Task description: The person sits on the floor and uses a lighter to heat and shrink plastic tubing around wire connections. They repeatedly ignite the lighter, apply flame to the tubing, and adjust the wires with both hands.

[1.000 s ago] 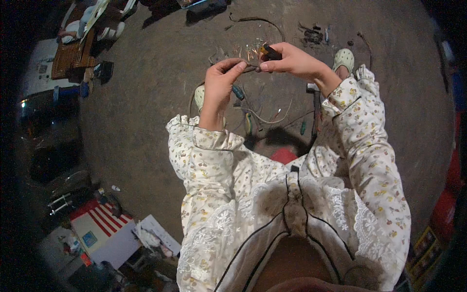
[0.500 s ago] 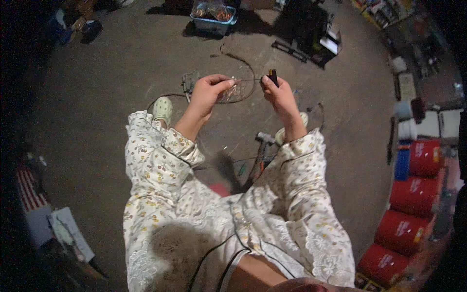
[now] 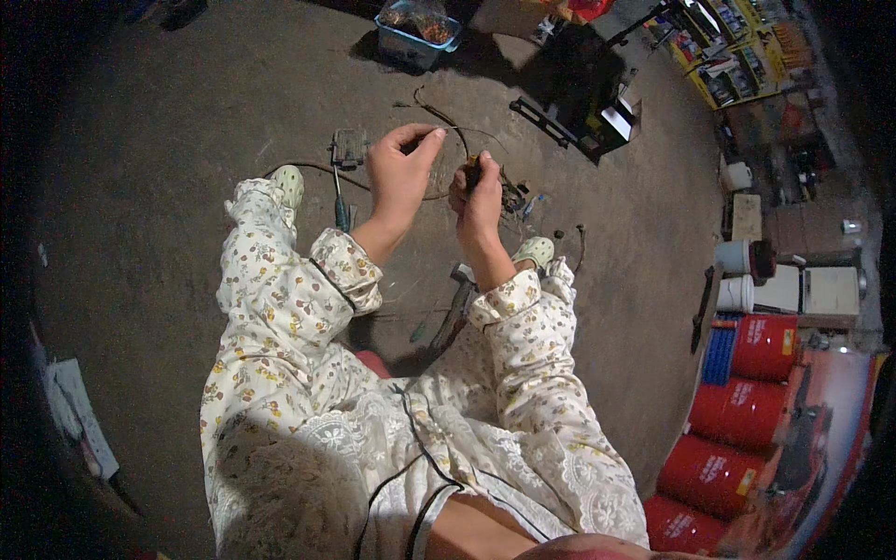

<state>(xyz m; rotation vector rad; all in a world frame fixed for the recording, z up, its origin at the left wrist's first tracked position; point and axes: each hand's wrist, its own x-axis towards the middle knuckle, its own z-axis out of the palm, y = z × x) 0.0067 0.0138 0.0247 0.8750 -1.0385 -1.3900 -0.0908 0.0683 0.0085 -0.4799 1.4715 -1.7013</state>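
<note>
My left hand [image 3: 399,177] pinches the end of a thin wire [image 3: 471,129] between thumb and forefinger. My right hand [image 3: 479,201], lower and to the right, is wrapped round a small black and yellow tool [image 3: 472,166], thumb on top; its working end is hidden. Around them on the floor lie a dark cable [image 3: 315,165], a metal piece [image 3: 350,145], a long screwdriver with a dark teal handle [image 3: 341,211], a small pile of dark scraps [image 3: 513,196] and a hammer [image 3: 461,274], partly hidden by my arm. My knees are spread either side.
A blue tub of scraps [image 3: 411,42] stands at the top, beside a black metal frame [image 3: 597,121]. Shelves of small goods [image 3: 733,65], white buckets [image 3: 735,294], red drums [image 3: 723,471] and a blue crate [image 3: 717,350] line the right. Pale boards [image 3: 79,420] lie lower left.
The view has swung, showing more of the right side. My right hand has moved down and toward me from the wire, and my left hand is now higher than it, still pinching.
</note>
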